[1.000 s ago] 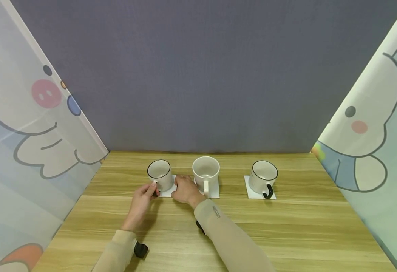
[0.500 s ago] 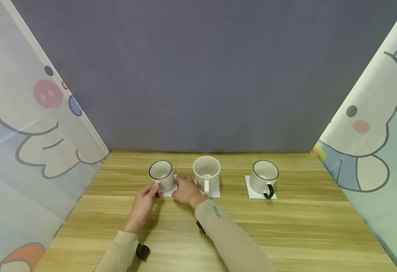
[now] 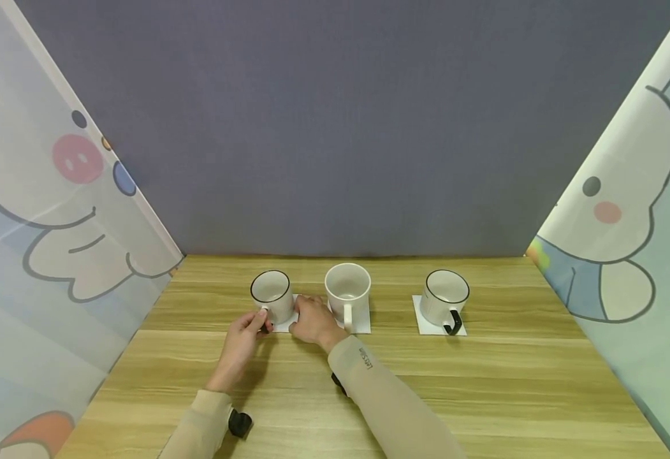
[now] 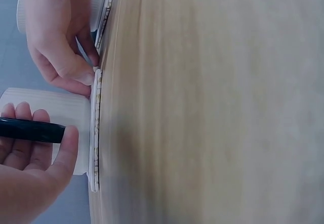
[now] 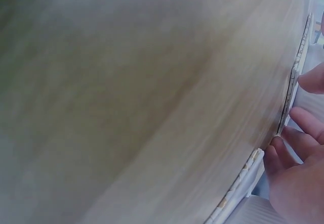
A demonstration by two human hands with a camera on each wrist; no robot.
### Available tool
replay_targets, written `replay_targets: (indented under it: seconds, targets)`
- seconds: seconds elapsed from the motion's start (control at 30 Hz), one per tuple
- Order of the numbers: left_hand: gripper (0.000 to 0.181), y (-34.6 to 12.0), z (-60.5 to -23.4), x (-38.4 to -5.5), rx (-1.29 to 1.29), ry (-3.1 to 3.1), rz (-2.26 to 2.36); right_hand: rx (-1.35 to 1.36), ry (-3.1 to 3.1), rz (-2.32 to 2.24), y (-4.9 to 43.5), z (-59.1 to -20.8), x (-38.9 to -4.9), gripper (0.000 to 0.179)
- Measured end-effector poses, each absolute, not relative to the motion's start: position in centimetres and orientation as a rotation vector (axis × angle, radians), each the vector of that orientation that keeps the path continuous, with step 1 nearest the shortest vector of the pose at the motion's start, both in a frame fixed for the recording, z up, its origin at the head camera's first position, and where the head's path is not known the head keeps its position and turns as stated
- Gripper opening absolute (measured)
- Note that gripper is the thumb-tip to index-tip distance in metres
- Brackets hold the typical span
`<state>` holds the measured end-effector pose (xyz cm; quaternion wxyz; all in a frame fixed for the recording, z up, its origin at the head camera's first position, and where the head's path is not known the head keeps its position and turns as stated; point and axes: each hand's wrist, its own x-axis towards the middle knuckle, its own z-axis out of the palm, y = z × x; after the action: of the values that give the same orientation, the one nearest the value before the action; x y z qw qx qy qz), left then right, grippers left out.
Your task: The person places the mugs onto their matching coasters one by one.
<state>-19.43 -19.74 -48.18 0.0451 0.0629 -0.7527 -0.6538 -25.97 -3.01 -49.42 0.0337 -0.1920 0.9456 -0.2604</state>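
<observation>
On the left of the table stands a white mug with a black rim [image 3: 270, 286], upright on a thin square white coaster [image 3: 285, 326]. My left hand [image 3: 241, 341] pinches its dark handle [image 4: 31, 130] between thumb and fingers. The mug sits toward the coaster's left part. At the coaster's right edge my right hand [image 3: 314, 322] reaches down, with bent fingers and thumb gripping the edge near the front corner. In the left wrist view the right thumb lies right at that coaster edge [image 4: 96, 77]. Part of the coaster is hidden under the right hand.
A taller all-white mug [image 3: 349, 284] stands on its own coaster [image 3: 362, 326], close beside my right hand. Farther right, another black-rimmed mug [image 3: 445, 299] stands on a coaster [image 3: 422, 327]. The wooden table [image 3: 484, 395] meets a grey back panel [image 3: 335, 140].
The left mug has shifted slightly to the right over its coaster, with my left hand on its handle. My right hand has stayed at the coaster's edge.
</observation>
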Motion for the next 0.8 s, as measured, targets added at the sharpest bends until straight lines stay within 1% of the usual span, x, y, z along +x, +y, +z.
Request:
replay_targets:
  seconds: [0.17, 0.3, 0.53, 0.63, 0.8]
  targets:
    - [0.035, -19.9, -48.1, -19.6, 0.185, -2.317, -1.991, -0.623, 2.919, -0.766, -3.0, -49.2, -26.2, 0.029]
    - [0.035, -20.0, -48.1, -19.6, 0.182, -2.327, -2.007, -0.649, 2.929, -0.755, -3.0, -48.8, -26.0, 0.018]
    - [0.036, -20.2, -48.1, -19.4, 0.171, -2.34, -2.031, -0.704, 2.983, -0.715, -3.6, -46.7, -24.6, 0.015]
    - [0.035, -20.2, -48.0, -19.4, 0.168, -2.333, -2.035, -0.738, 3.009, -0.656, -3.8, -45.8, -24.2, 0.008]
    - [0.038, -20.2, -48.0, -19.3, 0.172, -2.337, -2.022, -0.723, 2.992, -0.649, -3.6, -44.7, -23.4, 0.002]
